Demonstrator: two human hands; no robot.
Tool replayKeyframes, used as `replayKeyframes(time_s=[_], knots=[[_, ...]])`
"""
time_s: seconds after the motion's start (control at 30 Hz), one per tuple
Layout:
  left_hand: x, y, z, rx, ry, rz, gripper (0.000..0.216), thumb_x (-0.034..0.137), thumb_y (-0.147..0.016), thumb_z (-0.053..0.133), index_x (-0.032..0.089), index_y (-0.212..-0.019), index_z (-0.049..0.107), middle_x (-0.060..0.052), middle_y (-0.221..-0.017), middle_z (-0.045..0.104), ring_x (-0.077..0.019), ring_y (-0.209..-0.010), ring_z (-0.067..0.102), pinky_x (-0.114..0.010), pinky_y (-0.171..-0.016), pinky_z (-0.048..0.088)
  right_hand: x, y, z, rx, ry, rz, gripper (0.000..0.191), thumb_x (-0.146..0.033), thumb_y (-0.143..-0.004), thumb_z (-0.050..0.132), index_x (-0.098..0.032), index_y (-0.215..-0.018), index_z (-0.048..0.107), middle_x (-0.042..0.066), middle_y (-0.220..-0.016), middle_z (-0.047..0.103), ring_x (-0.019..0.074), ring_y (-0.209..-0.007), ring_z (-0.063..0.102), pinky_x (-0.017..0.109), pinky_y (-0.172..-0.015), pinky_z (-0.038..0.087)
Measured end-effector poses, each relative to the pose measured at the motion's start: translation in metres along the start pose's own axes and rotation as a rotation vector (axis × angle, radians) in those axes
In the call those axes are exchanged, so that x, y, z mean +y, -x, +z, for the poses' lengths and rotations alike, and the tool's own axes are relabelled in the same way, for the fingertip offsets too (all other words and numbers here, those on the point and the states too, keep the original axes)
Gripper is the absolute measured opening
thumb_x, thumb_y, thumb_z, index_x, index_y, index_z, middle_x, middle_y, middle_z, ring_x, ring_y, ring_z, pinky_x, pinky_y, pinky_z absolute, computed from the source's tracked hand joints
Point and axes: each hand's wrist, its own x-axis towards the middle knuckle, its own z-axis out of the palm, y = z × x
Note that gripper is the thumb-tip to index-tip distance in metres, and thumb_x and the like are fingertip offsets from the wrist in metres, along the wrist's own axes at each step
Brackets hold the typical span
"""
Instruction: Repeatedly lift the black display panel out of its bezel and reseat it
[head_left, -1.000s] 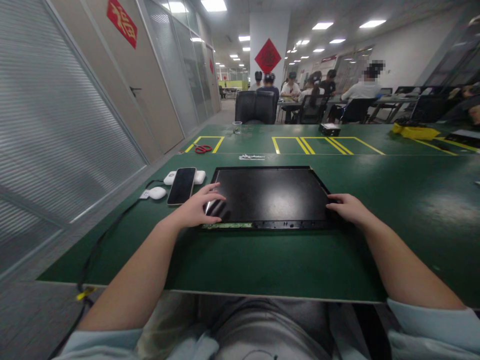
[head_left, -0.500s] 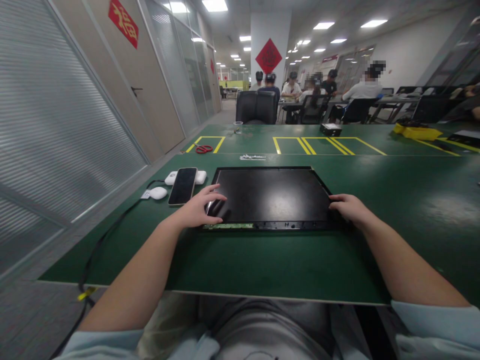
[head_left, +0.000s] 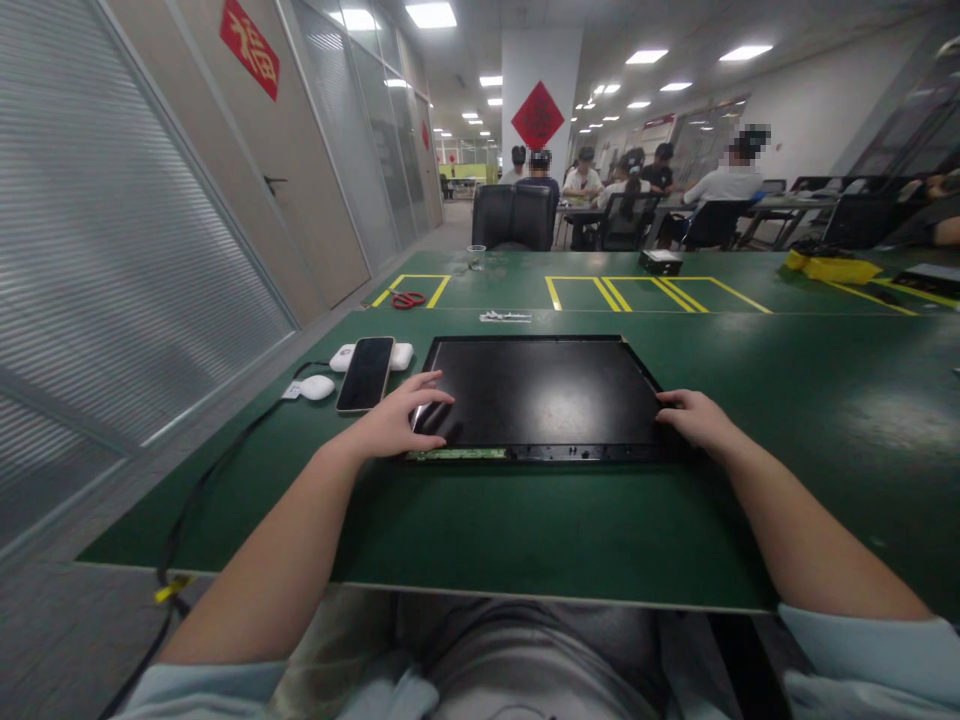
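Note:
A flat black display panel (head_left: 536, 390) in a dark frame lies on the green table in front of me. Along its near edge runs a strip with a green circuit board (head_left: 461, 454) on the left. My left hand (head_left: 405, 420) rests over the panel's left edge, thumb and fingers spread apart. At the right edge, my right hand (head_left: 694, 415) pinches the frame, fingers together and thumb tucked below or behind, partly hidden.
Left of the panel, a phone (head_left: 365, 374) leans on a white device (head_left: 403, 356), near a white round item (head_left: 316, 387) and a black cable (head_left: 217, 465). Farther off are small white pieces (head_left: 505, 317), red scissors (head_left: 409, 300), a clear cup (head_left: 476, 257) and a black box (head_left: 661, 262). Several people sit beyond.
My right hand has shifted very slightly left along the panel's right edge. The left hand and the panel look unmoved.

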Motion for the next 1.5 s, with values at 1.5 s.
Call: replayKeyframes(time_s=[1.5], knots=[[0.019,-0.019,0.01,0.681,1.022,-0.729,0.053,0.001,-0.071,0.08,0.018,-0.12,0.067,-0.01,-0.105,0.077,-0.0181,-0.074,0.075,-0.029,-0.067,0.063,0.018,-0.005,-0.003,0.131,0.061,-0.073,0.025,-0.016,-0.074,0.069,-0.019,-0.098,0.077,0.005,-0.086,0.071,0.0219,-0.081,0.069,0.034,-0.076,0.056]])
